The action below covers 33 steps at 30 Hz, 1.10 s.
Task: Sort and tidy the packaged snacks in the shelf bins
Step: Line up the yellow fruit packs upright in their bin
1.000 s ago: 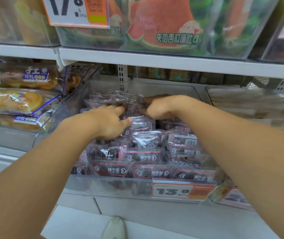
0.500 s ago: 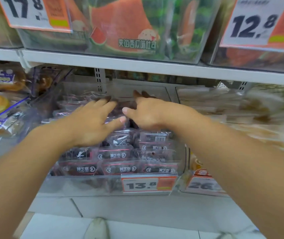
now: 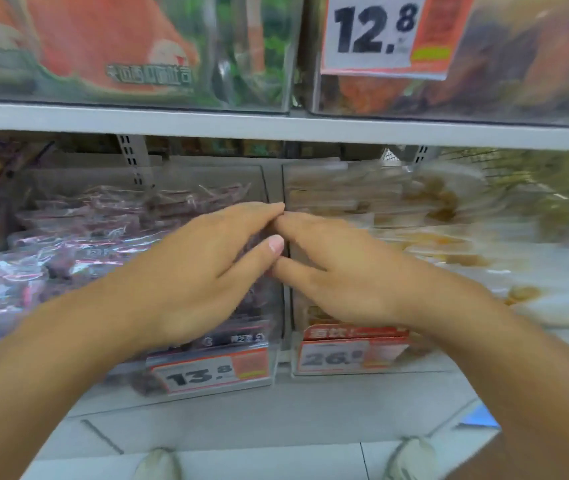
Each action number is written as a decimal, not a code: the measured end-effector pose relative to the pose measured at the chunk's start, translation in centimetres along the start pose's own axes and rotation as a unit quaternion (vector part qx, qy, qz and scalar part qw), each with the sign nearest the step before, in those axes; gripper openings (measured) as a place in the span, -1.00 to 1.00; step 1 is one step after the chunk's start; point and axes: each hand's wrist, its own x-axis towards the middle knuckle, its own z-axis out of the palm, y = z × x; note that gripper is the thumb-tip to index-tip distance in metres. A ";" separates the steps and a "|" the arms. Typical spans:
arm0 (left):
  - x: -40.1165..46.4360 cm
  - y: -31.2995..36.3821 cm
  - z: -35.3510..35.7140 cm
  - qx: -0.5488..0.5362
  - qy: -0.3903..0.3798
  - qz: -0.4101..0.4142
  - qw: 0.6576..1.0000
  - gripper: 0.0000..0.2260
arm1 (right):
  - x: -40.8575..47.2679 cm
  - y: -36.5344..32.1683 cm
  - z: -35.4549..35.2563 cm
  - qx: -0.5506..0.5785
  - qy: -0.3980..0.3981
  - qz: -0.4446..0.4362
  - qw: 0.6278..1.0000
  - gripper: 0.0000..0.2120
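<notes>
Both the left hand (image 3: 200, 271) and right hand (image 3: 338, 275) hovered spread, holding nothing, between the dark snack packets (image 3: 79, 258) and, seemingly, the pale packets (image 3: 414, 244), probably needing straightening next.

price tags 12.8 (image 3: 376, 29) | 13.8 (image 3: 203, 375) | floor tiles (image 3: 276, 427) | shoes (image 3: 156, 465)

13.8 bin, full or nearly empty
Full. The 13.8 bin holds pink-edged snack packets piled from its front wall to the back, layered above the rim. How deep the pile goes cannot be told.
</notes>
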 end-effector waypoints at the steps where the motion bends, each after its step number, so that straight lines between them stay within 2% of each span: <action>1: 0.5 0.9 0.3 -0.019 0.000 0.010 1.000 -0.41 | -0.6 0.9 -0.8 0.001 0.023 0.002 1.000 -0.58; 3: 1.4 2.1 0.9 -0.008 -0.009 0.025 1.000 -0.29 | -2.4 3.1 -2.5 -0.081 0.058 0.044 0.994 -0.41; 5: 2.4 3.5 1.5 0.043 -0.019 0.049 0.998 -0.22 | -4.5 5.4 -3.6 -0.148 0.022 0.166 0.975 -0.19; 7: 3.4 5.1 2.4 0.073 -0.037 0.060 0.995 -0.20 | -5.5 6.9 -3.8 -0.121 -0.038 0.255 0.959 -0.04; 8: 3.9 6.0 3.0 0.083 -0.045 0.070 0.993 -0.20 | -5.5 7.3 -3.7 -0.105 -0.055 0.267 0.956 -0.03; 12: 5.1 8.4 5.3 0.151 -0.066 0.090 0.982 -0.30 | -5.4 8.4 -3.8 -0.099 -0.072 0.233 0.965 -0.35; 15: 5.8 8.8 5.7 0.201 -0.069 0.083 0.974 -0.46 | -5.6 9.8 -4.6 -0.106 -0.093 0.229 0.963 -0.41; 17: 6.0 8.8 5.7 0.225 -0.085 0.062 0.969 -0.44 | -5.8 11.1 -5.1 -0.112 -0.092 0.235 0.961 -0.48; 22: 6.0 8.3 5.5 0.200 -0.093 0.030 0.975 -0.30 | -6.7 13.9 -6.1 -0.084 0.066 0.204 0.973 -0.77; 24: 5.9 8.3 5.6 0.183 -0.093 0.027 0.978 -0.34 | -6.6 14.5 -5.7 -0.071 0.103 0.196 0.973 -0.86; 29: 6.2 8.0 5.8 0.170 -0.072 0.002 0.983 -0.56 | -6.7 15.4 -5.2 -0.061 0.143 0.186 0.970 -0.90; 31: 6.3 7.9 5.6 0.184 -0.074 0.005 0.980 -0.58 | -7.9 14.0 -5.3 -0.003 0.193 0.125 0.973 -0.86; 33: 6.3 7.9 5.3 0.195 -0.089 -0.002 0.977 -0.59 | -9.2 11.7 -5.2 0.078 0.177 0.059 0.979 -0.72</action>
